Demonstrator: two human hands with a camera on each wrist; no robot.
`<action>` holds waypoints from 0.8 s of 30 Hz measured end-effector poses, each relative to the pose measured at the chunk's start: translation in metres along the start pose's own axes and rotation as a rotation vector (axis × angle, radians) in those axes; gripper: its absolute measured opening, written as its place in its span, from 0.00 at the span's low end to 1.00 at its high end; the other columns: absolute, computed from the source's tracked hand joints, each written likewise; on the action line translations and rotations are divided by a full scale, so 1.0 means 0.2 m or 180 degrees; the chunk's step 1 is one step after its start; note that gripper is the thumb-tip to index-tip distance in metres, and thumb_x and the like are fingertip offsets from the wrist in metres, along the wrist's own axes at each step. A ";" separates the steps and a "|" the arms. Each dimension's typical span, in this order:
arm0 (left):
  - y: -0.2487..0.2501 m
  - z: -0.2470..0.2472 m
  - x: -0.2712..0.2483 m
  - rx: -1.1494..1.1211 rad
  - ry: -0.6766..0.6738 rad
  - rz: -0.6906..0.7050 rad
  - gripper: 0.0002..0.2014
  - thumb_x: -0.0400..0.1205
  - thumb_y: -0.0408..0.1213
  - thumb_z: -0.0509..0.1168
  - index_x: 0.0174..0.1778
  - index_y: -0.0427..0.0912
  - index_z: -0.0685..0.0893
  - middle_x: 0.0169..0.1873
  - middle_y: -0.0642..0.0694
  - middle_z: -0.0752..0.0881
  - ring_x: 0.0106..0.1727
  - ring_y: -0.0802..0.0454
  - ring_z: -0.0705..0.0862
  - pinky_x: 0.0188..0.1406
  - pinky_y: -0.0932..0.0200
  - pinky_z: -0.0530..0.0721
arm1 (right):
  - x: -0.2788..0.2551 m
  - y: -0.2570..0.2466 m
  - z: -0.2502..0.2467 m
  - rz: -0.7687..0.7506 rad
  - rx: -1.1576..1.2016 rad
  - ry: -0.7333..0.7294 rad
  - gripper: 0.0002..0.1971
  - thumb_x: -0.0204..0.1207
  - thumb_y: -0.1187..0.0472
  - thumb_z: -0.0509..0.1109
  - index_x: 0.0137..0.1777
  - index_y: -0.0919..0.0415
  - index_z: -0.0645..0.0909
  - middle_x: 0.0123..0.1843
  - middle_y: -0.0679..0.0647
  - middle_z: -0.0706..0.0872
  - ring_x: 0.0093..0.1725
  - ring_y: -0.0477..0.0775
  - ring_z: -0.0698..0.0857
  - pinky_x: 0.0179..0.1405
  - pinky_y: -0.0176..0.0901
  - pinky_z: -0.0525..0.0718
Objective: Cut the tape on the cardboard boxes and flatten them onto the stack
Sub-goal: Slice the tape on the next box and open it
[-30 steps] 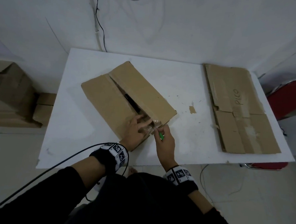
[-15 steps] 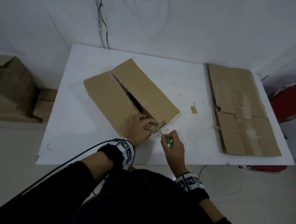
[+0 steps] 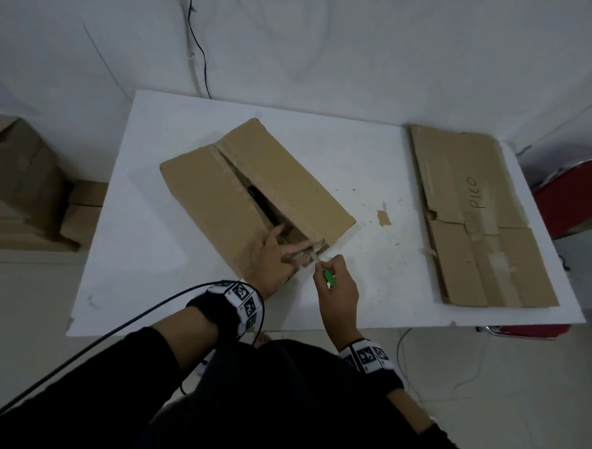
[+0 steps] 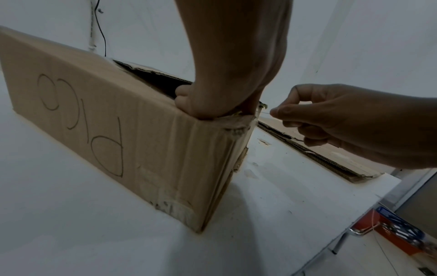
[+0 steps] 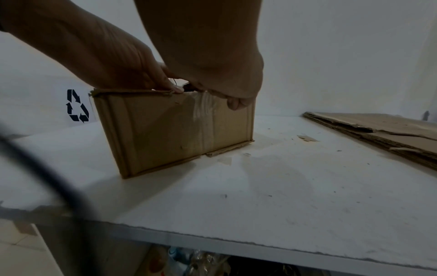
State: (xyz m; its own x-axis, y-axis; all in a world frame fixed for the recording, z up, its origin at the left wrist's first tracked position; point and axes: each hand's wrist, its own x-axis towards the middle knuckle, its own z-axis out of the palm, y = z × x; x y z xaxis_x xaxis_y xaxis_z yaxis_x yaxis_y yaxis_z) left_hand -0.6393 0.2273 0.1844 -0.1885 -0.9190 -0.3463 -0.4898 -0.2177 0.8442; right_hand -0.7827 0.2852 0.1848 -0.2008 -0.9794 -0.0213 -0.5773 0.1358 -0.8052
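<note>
A brown cardboard box (image 3: 255,194) lies slantwise on the white table (image 3: 143,237), its top seam slit open. My left hand (image 3: 279,254) presses on the box's near end with straight, spread fingers, the index over the open slit. My right hand (image 3: 334,284) grips a green-handled cutter (image 3: 329,277), its thin blade (image 4: 264,113) at the top near corner. Clear tape (image 5: 205,112) runs down the box's end face (image 5: 165,134). The box side (image 4: 106,130) bears hand-written "PICO". A stack of flattened boxes (image 3: 476,216) lies at the table's right.
A torn cardboard scrap (image 3: 384,218) and small bits lie between box and stack. Past the table's right edge stands a red chair (image 3: 580,198). More cardboard boxes (image 3: 22,189) sit on the floor to the left. The table's front edge runs just below my hands.
My right hand with the cutter drew slightly away from the box's near end, then came back to its corner. My left hand stayed on the box, its fingers now more spread.
</note>
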 end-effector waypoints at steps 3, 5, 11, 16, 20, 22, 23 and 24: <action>0.02 -0.01 -0.02 0.0069 -0.0001 0.0001 0.19 0.82 0.46 0.69 0.66 0.72 0.79 0.83 0.54 0.54 0.81 0.45 0.51 0.81 0.43 0.45 | 0.04 -0.03 0.03 -0.0086 0.0027 0.0125 0.16 0.86 0.58 0.64 0.39 0.42 0.64 0.32 0.43 0.73 0.32 0.41 0.73 0.30 0.27 0.69; 0.03 -0.01 -0.01 0.0074 0.0001 0.0060 0.24 0.80 0.45 0.69 0.66 0.77 0.75 0.82 0.53 0.55 0.81 0.43 0.52 0.82 0.41 0.46 | 0.09 -0.07 0.02 -0.0104 0.0154 0.0216 0.15 0.86 0.58 0.63 0.41 0.41 0.64 0.33 0.41 0.73 0.33 0.37 0.75 0.31 0.25 0.70; 0.05 0.00 0.00 -0.0443 0.0138 -0.0133 0.24 0.64 0.57 0.72 0.57 0.77 0.81 0.77 0.53 0.66 0.78 0.46 0.61 0.80 0.42 0.60 | 0.12 0.01 -0.08 -0.0014 0.0036 -0.0067 0.12 0.83 0.52 0.67 0.41 0.46 0.68 0.33 0.43 0.77 0.32 0.40 0.76 0.29 0.29 0.70; 0.12 -0.04 0.08 -0.1490 0.0510 -0.0459 0.10 0.79 0.42 0.67 0.55 0.47 0.80 0.53 0.50 0.86 0.53 0.56 0.83 0.53 0.61 0.82 | 0.09 0.10 -0.19 -0.0334 -0.0207 -0.0128 0.07 0.82 0.55 0.69 0.48 0.50 0.72 0.39 0.42 0.80 0.37 0.41 0.81 0.30 0.29 0.74; 0.22 -0.15 0.20 -0.2024 0.0791 -0.0959 0.22 0.84 0.36 0.64 0.73 0.40 0.68 0.57 0.48 0.80 0.60 0.47 0.80 0.58 0.57 0.77 | 0.21 0.04 -0.28 -0.0895 -0.0301 -0.0113 0.07 0.82 0.59 0.68 0.43 0.51 0.74 0.35 0.42 0.79 0.32 0.45 0.78 0.29 0.30 0.71; 0.22 -0.18 0.27 -0.2155 0.0719 -0.1127 0.14 0.82 0.37 0.65 0.62 0.38 0.74 0.52 0.44 0.81 0.50 0.48 0.82 0.59 0.53 0.79 | 0.28 0.01 -0.32 -0.1210 -0.0557 -0.0354 0.09 0.76 0.58 0.69 0.39 0.50 0.72 0.30 0.42 0.77 0.28 0.45 0.76 0.26 0.30 0.69; 0.23 -0.19 0.28 -0.2244 0.0663 -0.1145 0.07 0.82 0.36 0.65 0.52 0.38 0.77 0.48 0.42 0.81 0.44 0.50 0.81 0.58 0.51 0.79 | 0.30 0.01 -0.34 -0.1293 -0.0723 -0.0482 0.09 0.74 0.56 0.69 0.38 0.48 0.70 0.28 0.42 0.77 0.26 0.45 0.76 0.24 0.29 0.68; 0.23 -0.19 0.30 -0.2295 0.0653 -0.1111 0.04 0.82 0.35 0.65 0.45 0.40 0.77 0.45 0.41 0.80 0.39 0.51 0.80 0.55 0.50 0.79 | 0.32 0.01 -0.34 -0.1309 -0.0823 -0.0554 0.10 0.74 0.56 0.69 0.38 0.48 0.69 0.27 0.43 0.76 0.25 0.46 0.75 0.23 0.29 0.66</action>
State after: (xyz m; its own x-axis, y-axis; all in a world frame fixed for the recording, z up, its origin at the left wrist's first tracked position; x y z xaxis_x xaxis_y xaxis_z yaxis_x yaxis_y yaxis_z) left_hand -0.6402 0.1502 0.2185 0.0666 -0.7860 -0.6147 0.1882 -0.5951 0.7813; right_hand -0.8513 0.2336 0.2219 0.2061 -0.9669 0.1503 -0.7620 -0.2549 -0.5953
